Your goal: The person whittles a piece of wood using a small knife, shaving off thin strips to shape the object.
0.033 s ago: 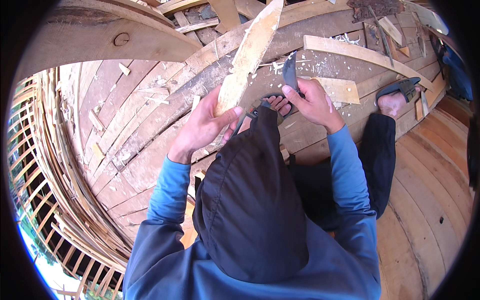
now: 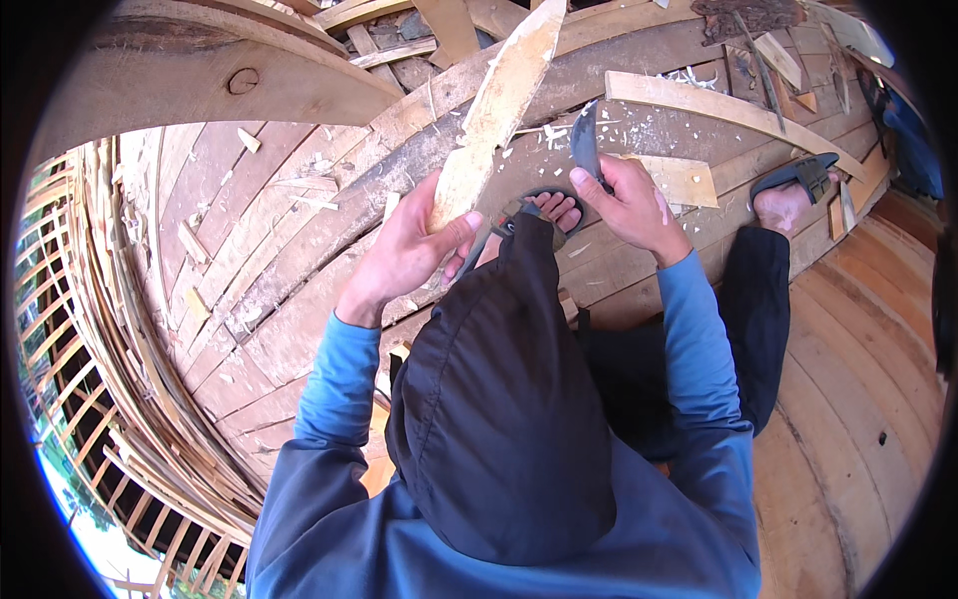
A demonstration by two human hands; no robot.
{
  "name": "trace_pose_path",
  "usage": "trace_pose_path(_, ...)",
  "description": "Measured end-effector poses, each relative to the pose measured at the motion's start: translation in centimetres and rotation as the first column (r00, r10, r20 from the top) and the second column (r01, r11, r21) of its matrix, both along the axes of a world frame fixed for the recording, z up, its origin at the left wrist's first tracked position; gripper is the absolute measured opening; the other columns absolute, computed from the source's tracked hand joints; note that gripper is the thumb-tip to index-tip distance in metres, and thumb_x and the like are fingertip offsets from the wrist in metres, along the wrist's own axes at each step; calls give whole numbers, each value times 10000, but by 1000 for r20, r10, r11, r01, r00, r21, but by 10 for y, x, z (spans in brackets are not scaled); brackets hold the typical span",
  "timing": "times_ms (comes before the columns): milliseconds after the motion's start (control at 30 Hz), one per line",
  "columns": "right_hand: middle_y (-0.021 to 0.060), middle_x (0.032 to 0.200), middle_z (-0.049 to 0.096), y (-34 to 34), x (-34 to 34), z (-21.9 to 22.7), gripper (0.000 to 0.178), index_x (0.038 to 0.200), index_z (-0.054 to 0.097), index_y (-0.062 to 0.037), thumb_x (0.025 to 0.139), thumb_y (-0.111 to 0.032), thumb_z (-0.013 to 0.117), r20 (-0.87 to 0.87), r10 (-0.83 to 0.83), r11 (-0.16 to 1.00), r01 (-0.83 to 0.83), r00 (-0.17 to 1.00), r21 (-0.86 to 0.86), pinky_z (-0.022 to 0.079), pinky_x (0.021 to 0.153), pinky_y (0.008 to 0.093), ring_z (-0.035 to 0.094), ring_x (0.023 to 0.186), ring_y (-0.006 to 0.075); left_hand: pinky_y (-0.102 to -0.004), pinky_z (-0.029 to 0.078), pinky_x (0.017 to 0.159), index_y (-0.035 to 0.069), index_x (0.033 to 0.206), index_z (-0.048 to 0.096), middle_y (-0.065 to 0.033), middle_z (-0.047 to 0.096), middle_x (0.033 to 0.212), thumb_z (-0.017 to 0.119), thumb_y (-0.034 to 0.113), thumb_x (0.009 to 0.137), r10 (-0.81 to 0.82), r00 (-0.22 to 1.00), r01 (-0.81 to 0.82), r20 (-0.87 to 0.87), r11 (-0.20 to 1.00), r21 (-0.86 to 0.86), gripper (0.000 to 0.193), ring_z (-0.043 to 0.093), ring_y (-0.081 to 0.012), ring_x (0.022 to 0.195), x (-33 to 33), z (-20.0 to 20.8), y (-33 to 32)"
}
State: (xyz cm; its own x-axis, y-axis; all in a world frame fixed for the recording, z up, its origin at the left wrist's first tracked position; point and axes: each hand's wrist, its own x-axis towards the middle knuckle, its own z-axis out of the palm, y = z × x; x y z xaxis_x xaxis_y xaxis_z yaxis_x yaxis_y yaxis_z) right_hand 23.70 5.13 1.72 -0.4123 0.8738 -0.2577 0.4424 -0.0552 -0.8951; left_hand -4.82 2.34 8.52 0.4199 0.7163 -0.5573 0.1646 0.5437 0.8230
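My left hand (image 2: 411, 250) is closed round the lower end of a pale wooden piece (image 2: 499, 95), its thumb lying across the wood. The piece slants up and away, with a pointed far end and a notched edge near my grip. In my right hand (image 2: 629, 208) is a knife (image 2: 586, 145) with a dark curved blade, pointing upward to the right of the wood. Blade and wood are apart. My fingers hide the knife's handle. Below and between the hands, my sandalled foot (image 2: 554, 210) rests on the planks.
Shavings and chips lie scattered over the plank floor (image 2: 289, 260). A long curved strip (image 2: 728, 108) and a flat board (image 2: 679, 182) lie at the right. A thick beam (image 2: 220, 85) arches across the far left. Stacked thin strips (image 2: 150, 339) line the left side, next to a slatted frame.
My right hand has shifted very slightly to the right with the knife, and the blade has turned a little. My left hand and the wooden piece look unmoved.
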Motion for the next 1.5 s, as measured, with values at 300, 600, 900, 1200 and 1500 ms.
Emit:
trace_pose_path(300,295,855,644,-10,11,10,363,991,570,52,1054,-290,467,315,-50,999,53,948,-1,463,779,563,619,893,507,-384,472,546,42,1180,595,-83,576,697,544,306,1056,-91,816,266,-571,936,231,297,573,-216,586,-18,-32,-1)
trace_pose_path(600,271,955,690,2,-61,17,281,998,636,42,1001,-212,515,466,255,952,-304,847,30,501,846,534,661,952,439,-480,510,644,29,1215,623,-171,649,770,681,227,952,222,555,668,-802,455,588,334,635,-357,720,-59,-83,0)
trace_pose_path(900,300,968,679,16,-96,-6,284,1000,636,63,1002,-190,507,532,374,920,-374,760,-114,493,880,528,644,1012,458,-483,509,640,61,1225,621,-171,649,755,620,243,981,132,385,741,-914,546,391,305,650,-360,696,-66,-88,8)
trace_pose_path(1200,298,997,684,19,-111,-21,274,994,674,68,970,-165,531,545,391,913,-388,741,-128,508,892,519,660,1011,449,-474,504,611,102,1261,611,-164,643,751,615,249,980,149,357,761,-922,526,380,317,646,-358,679,-73,-93,11)
trace_pose_path(1500,180,1015,726,17,-126,-6,249,942,729,-19,909,-134,510,694,291,891,-452,659,55,578,826,447,709,978,347,-513,515,627,33,1047,619,-223,630,726,629,248,962,185,438,713,-880,524,466,231,652,-408,708,-82,-101,17)
